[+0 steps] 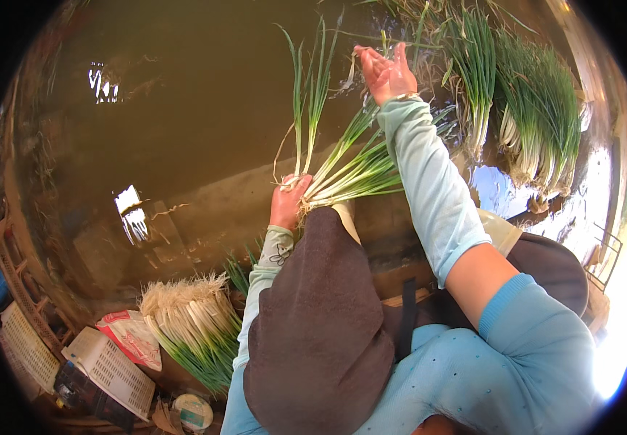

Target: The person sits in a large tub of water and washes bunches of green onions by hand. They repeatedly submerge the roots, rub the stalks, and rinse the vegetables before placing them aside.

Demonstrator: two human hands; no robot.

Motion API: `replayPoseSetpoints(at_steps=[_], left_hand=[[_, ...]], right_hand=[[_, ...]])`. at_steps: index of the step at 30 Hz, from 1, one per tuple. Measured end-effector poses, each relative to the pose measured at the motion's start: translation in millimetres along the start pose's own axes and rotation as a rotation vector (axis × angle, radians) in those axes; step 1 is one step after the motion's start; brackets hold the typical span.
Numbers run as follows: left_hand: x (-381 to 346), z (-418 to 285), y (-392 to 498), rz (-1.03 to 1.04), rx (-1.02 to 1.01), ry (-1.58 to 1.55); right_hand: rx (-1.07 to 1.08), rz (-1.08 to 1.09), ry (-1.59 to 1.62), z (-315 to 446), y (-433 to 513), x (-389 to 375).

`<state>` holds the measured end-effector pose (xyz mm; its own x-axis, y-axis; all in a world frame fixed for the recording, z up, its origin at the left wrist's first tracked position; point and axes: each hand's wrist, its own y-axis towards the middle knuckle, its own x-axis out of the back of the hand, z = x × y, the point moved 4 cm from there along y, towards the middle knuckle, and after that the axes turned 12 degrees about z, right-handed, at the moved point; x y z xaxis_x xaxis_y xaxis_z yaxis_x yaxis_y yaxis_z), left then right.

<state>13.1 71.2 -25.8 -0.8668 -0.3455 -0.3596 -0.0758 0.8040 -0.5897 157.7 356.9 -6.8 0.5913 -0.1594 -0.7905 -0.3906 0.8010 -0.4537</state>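
My left hand (290,202) is closed around the white lower ends of a few spring onions (309,117), whose green leaves stand out over brown water. Against that hand and over my knee lies a looser bunch of spring onions (352,168), roots toward me and leaves fanning right. My right hand (386,75) is held out above the water, wet, its palm showing and fingers apart. Thin stray leaves hang close to its fingertips; whether any touch them is unclear. Beyond it float loose leaves and trimmings (427,51).
Bundled spring onions (541,109) rest at the right, near a smaller bundle (476,81). Another thick bundle (194,326) lies at lower left, roots up, beside a red and white bag (130,338) and white plastic baskets (109,370). Brown water (199,98) spreads ahead.
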Motion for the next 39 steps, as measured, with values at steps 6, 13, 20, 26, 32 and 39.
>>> replayPoseSetpoints(at_steps=[6,13,20,26,32,39], left_hand=[[-4.1,-7.9,11.0,0.025,-0.029,0.119],[-6.4,-9.5,4.9,0.05,0.059,-0.063],[-2.7,-3.3,9.5,0.09,0.115,-0.09],[-1.3,-1.6,15.9,0.04,0.02,0.041],[-1.3,-1.4,12.8,-0.042,0.008,0.32],[2.3,2.3,9.5,-0.095,-0.081,0.29]], right_hand=[[-0.467,0.099,-1.073,-52.5,-37.6,3.9],[-0.718,0.432,-0.409,-84.1,-41.8,22.1],[-0.626,0.373,-0.464,-84.2,-46.2,24.7],[-0.583,0.112,-0.278,-96.8,-44.6,48.6],[-0.195,-0.378,0.323,-84.9,-23.0,56.7],[-0.01,-0.379,-2.316,61.4,7.3,-13.5]])
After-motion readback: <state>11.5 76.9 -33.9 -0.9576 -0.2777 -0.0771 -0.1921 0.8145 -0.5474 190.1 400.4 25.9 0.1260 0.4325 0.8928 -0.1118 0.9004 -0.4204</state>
